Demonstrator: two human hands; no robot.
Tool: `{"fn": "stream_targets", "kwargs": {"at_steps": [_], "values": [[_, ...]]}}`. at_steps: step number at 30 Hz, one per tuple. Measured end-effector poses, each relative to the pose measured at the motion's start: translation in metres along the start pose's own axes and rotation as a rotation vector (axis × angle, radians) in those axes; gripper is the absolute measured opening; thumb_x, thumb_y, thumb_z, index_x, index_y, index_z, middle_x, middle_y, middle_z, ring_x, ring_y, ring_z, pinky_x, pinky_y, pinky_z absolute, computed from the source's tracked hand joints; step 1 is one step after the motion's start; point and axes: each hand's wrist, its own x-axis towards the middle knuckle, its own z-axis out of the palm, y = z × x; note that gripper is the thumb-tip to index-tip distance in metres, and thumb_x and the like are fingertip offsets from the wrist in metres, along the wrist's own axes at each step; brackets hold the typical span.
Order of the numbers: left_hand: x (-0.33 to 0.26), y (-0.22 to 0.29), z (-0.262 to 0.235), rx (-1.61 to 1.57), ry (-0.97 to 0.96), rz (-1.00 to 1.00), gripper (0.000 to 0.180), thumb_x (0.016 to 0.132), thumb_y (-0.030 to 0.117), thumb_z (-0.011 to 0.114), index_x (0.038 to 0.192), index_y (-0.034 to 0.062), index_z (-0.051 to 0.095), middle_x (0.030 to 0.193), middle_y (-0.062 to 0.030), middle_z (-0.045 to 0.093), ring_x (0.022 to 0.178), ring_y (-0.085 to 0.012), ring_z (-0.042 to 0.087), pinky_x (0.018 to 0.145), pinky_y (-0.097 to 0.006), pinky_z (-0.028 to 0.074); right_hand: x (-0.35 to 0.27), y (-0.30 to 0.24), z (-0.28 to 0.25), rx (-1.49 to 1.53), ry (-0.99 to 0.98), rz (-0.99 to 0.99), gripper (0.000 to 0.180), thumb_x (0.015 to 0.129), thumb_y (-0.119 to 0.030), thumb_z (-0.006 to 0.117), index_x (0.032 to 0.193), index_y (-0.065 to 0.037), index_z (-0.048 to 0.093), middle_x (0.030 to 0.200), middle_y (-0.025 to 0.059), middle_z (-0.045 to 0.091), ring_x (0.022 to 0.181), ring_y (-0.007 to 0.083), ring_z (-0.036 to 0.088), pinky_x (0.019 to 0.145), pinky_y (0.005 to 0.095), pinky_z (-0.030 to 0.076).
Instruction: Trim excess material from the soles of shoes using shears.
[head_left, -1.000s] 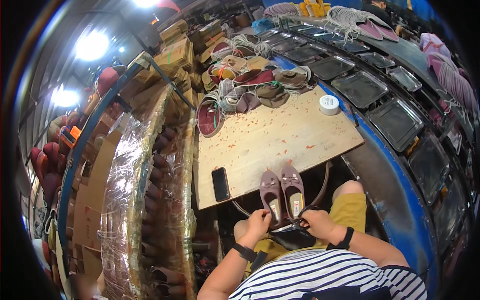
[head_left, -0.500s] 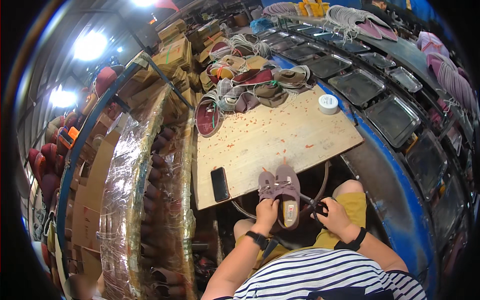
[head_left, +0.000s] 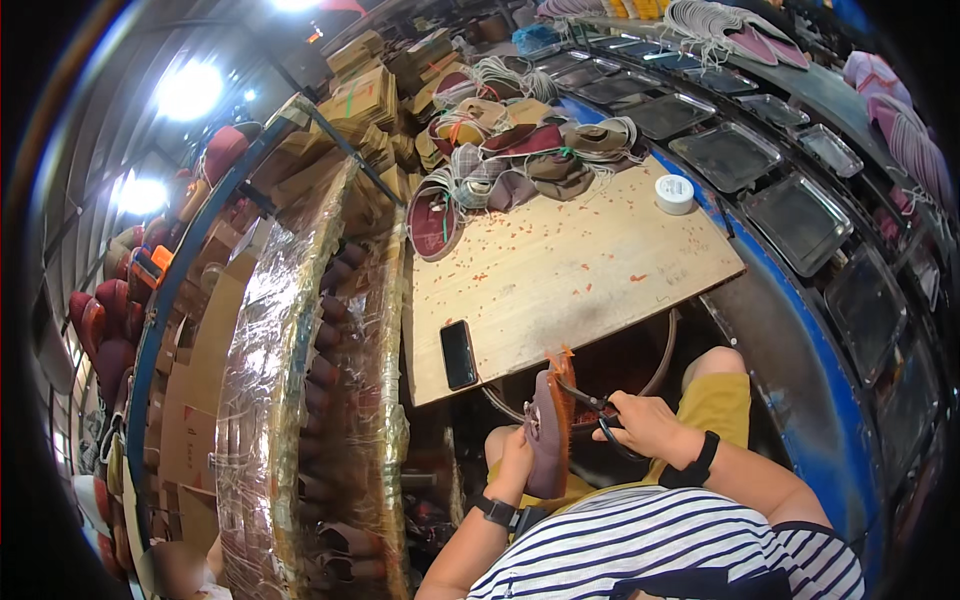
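My left hand is closed on a mauve lace-up shoe held up over my lap, toe pointing away. The shoe is tipped so that the orange edge of its sole faces right. Ragged orange material sticks out at the toe. Dark-handled scissors are in my right hand, fingers closed around the handles. Their blades reach the toe end of the sole; whether they touch it is too small to tell. A second shoe cannot be made out.
Ahead is a wooden board sprinkled with orange scraps. On it are a black phone, a white round tub and a pile of shoe uppers. A plastic-wrapped rack stands left, metal trays right. Under the board's edge is a round rim.
The shoe has turned from sole down to its side, showing the orange sole edge. The scissors have moved left and up to its toe. Two shoes showed before; one shows now.
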Motion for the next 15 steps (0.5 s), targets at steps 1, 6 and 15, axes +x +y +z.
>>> {"fn": "stream_targets", "kwargs": {"at_steps": [1,6,15], "values": [[-0.001,-0.004,0.001,0.000,-0.001,0.001,0.024,0.095,0.020,0.053,0.094,0.0021,0.069,0.080,-0.0079,0.068,0.074,-0.0167,0.065,0.066,-0.031,0.049,0.000,0.003,0.002,0.000,-0.005,0.000,0.056,0.083,-0.054,0.068,0.094,-0.001,0.057,0.078,0.0201,0.065,0.077,0.0390,0.065,0.069,0.0460,0.050],[-0.002,-0.001,-0.006,-0.408,-0.181,-0.185,0.029,0.097,-0.001,0.044,0.119,-0.0008,0.063,0.110,-0.0064,0.066,0.099,-0.0149,0.060,0.088,-0.029,0.048,-0.004,0.021,0.009,-0.024,0.020,0.032,0.054,0.082,-0.056,0.067,0.087,-0.003,0.059,0.074,0.0181,0.066,0.074,0.0380,0.066,0.066,0.0466,0.051],[-0.010,-0.032,-0.002,-0.508,-0.276,-0.411,0.026,0.098,0.011,0.049,0.112,0.0002,0.068,0.105,-0.0004,0.063,0.095,-0.0130,0.058,0.084,-0.029,0.048,-0.009,0.032,0.011,-0.085,0.054,0.140,0.055,0.084,-0.057,0.065,0.088,-0.002,0.060,0.075,0.0182,0.067,0.074,0.0373,0.067,0.068,0.0455,0.051]]}}
